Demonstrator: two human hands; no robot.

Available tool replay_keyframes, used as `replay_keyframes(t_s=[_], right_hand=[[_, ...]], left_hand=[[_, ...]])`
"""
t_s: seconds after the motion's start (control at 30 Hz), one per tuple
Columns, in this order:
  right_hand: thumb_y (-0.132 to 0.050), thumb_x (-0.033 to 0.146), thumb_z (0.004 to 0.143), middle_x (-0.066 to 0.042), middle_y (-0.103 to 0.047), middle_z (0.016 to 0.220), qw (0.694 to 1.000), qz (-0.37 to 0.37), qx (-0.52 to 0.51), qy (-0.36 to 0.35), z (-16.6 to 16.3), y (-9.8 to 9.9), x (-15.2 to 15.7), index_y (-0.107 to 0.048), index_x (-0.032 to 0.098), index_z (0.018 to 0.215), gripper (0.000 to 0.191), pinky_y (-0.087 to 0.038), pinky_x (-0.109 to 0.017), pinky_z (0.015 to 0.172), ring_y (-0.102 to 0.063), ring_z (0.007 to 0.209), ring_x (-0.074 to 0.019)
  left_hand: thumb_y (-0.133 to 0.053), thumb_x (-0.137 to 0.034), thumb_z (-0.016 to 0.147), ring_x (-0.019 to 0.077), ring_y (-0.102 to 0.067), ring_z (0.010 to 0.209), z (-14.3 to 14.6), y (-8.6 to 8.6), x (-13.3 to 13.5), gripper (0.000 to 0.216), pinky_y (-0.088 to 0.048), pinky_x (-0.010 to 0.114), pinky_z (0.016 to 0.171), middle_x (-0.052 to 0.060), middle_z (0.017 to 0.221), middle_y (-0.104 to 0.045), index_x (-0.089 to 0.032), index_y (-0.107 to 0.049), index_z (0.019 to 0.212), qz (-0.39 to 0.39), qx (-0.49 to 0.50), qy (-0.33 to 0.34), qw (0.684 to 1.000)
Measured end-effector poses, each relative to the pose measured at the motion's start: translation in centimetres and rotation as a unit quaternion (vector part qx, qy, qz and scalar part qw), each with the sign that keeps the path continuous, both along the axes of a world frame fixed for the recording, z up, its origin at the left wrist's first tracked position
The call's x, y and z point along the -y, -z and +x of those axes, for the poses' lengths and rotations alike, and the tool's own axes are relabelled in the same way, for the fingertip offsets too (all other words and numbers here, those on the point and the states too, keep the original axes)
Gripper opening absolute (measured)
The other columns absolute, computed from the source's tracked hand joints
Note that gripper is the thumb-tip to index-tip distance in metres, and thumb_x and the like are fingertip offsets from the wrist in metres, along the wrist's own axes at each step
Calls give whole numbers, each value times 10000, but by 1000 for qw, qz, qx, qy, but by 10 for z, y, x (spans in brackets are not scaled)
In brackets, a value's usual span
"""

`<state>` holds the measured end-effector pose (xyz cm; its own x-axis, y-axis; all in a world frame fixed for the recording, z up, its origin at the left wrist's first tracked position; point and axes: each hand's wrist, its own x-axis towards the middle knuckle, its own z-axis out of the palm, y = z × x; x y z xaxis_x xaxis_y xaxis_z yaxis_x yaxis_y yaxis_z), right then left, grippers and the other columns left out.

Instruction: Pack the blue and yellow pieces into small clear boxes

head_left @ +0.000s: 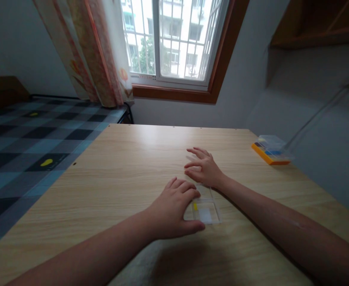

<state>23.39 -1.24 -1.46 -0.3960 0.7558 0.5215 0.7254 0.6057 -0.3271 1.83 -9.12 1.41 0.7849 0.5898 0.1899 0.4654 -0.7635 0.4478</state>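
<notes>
A clear plastic box [216,214] lies on the wooden table with its transparent lid folded back away from me. Inside it I make out a small yellow piece [195,206] and a whitish rectangle [205,215]. My left hand [176,206] is at the box's left side, thumb and fingers spread around that edge; whether it presses on the box I cannot tell. Beyond the lid, my right hand [204,167] hovers over or rests on the tabletop, fingers apart and nothing visible in them. Its wrist is close to the lid's far edge.
The light wooden table [126,171] stretches toward a wall below a barred window [174,43]. At its right edge sits an orange-based case [270,155] with a clear raised lid and blue contents. A checkered bed [55,131] adjoins the left side, under a curtain [94,51].
</notes>
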Motion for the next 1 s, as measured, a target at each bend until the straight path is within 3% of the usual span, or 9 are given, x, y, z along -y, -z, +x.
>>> replay_keyframes(t_s=[0.3,1.0], right_hand=[[-702,268,848,-82,-639,1380,998,-13,-41,47,3,4,-1,-832,264,831,132,-340,-557,1143,-490,1345,-327],[-779,275,811,-78,-598,1443,1000,-29,4,4,-2,-3,2,-826,276,801,47,-329,-591,1116,-452,1382,-348]], left_hand=[[-826,-569,730,338,-563,1181,0,1,0,598,-280,573,1172,88,1211,-657,-225,-658,1189,1,4,3,1000],[-825,-568,730,356,-553,1207,0,2,0,611,-273,595,1178,97,1223,-649,-214,-654,1197,0,-3,3,1000]])
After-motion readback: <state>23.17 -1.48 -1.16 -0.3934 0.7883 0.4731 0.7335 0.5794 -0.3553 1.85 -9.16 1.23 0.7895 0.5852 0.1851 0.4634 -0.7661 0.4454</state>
